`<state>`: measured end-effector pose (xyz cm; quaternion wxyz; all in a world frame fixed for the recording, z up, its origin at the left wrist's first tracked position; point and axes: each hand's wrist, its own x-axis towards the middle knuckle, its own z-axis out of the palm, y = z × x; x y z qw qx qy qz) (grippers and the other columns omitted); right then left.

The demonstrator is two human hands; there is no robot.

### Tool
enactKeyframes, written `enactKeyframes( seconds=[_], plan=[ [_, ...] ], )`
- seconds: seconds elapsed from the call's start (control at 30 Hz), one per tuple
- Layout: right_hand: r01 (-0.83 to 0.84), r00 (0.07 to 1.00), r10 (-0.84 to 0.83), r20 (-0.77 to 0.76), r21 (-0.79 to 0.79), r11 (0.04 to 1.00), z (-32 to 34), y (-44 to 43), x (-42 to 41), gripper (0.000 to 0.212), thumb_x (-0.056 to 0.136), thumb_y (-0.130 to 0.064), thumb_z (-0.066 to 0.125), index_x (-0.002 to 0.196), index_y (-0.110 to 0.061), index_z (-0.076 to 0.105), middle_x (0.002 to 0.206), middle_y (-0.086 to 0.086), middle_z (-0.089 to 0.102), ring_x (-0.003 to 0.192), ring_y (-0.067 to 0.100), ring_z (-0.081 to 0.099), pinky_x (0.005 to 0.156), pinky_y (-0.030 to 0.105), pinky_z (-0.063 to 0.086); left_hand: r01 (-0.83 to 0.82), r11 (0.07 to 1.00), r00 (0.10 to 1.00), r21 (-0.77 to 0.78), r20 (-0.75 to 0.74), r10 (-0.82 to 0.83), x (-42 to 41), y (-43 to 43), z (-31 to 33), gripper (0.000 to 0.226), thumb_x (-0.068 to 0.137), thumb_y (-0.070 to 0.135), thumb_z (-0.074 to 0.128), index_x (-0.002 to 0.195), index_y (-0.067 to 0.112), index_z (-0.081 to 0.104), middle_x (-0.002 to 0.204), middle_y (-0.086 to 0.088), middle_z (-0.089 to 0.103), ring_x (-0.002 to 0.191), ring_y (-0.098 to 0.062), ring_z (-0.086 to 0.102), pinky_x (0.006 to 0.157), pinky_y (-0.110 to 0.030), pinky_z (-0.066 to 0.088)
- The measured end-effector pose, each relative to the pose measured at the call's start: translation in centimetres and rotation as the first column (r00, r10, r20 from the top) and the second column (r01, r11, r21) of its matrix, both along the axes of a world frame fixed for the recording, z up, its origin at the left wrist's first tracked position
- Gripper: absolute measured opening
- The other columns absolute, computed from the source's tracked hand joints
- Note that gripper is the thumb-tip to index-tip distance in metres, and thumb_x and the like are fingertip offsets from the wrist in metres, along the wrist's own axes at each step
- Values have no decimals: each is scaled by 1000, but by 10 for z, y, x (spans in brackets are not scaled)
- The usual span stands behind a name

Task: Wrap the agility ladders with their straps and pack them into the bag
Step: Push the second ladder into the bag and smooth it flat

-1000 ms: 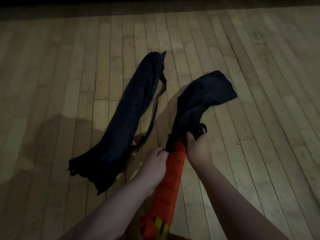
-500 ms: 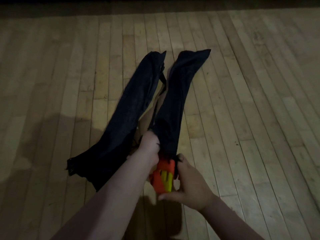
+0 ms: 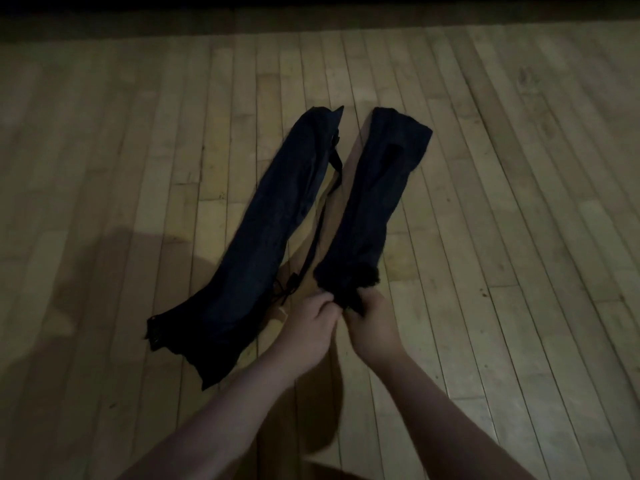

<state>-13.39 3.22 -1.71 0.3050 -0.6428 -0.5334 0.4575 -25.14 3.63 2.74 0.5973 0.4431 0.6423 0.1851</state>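
Note:
Two long dark bags lie side by side on the wooden floor. The right bag (image 3: pixel 374 206) is full and its near mouth is gathered tight. My left hand (image 3: pixel 310 320) and my right hand (image 3: pixel 370 322) both pinch the bunched mouth and its drawstring at the near end. No orange ladder shows; it is hidden inside the right bag. The left bag (image 3: pixel 263 237) lies flat with its shoulder strap (image 3: pixel 320 230) trailing between the two bags, and neither hand touches it.
Pale wooden floorboards (image 3: pixel 502 237) run in all directions. A dark band (image 3: pixel 311 8) crosses the far edge of the view. My shadow falls on the boards at the left.
The orange ladder bundle has gone fully into the right bag. Both hands moved to the bag's mouth and gathered it shut; the bag now lies straight on the floor.

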Motion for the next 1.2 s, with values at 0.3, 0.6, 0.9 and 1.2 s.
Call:
enactKeyframes(
  seconds=[0.3, 0.6, 0.9, 1.2],
  plan=[
    [22, 854, 87, 513, -202, 979, -19, -15, -45, 36, 87, -39, 49, 112, -13, 55, 120, 8, 45, 105, 27, 51, 84, 34, 47, -282, 915, 744, 290, -536, 399, -65, 65, -50, 53, 76, 40, 61, 120, 12, 47, 122, -14, 48, 111, -32, 47, 93, -45, 44],
    [-241, 805, 356, 475, -287, 927, -34, 63, -50, 64, 93, -45, 40, 150, -33, 14, 158, 4, -19, 147, 28, -4, 117, 49, 0, 213, 976, 733, 51, -669, -125, -82, 67, -99, 88, 83, 32, 65, 148, 22, 7, 144, -16, 27, 124, -31, 36, 98, -43, 42],
    [-321, 770, 333, 545, -121, 939, -47, 2, -5, 61, 81, -56, 36, 107, -13, 69, 132, 10, 59, 104, 23, 65, 72, 27, 50, 126, 992, 922, 1, -369, -117, -36, -13, -93, 40, 73, 56, 45, 107, 37, 34, 108, 0, 47, 95, -25, 53, 83, -45, 50],
    [106, 810, -94, 579, 13, 994, -38, 18, 25, 32, 89, -35, 57, 104, -7, 52, 107, 12, 52, 88, 32, 57, 66, 30, 40, -22, 995, 912, 94, -405, 58, -19, 14, -85, 71, 83, 55, 60, 132, 11, 33, 127, -7, 36, 111, -22, 44, 92, -28, 41]
  ],
)
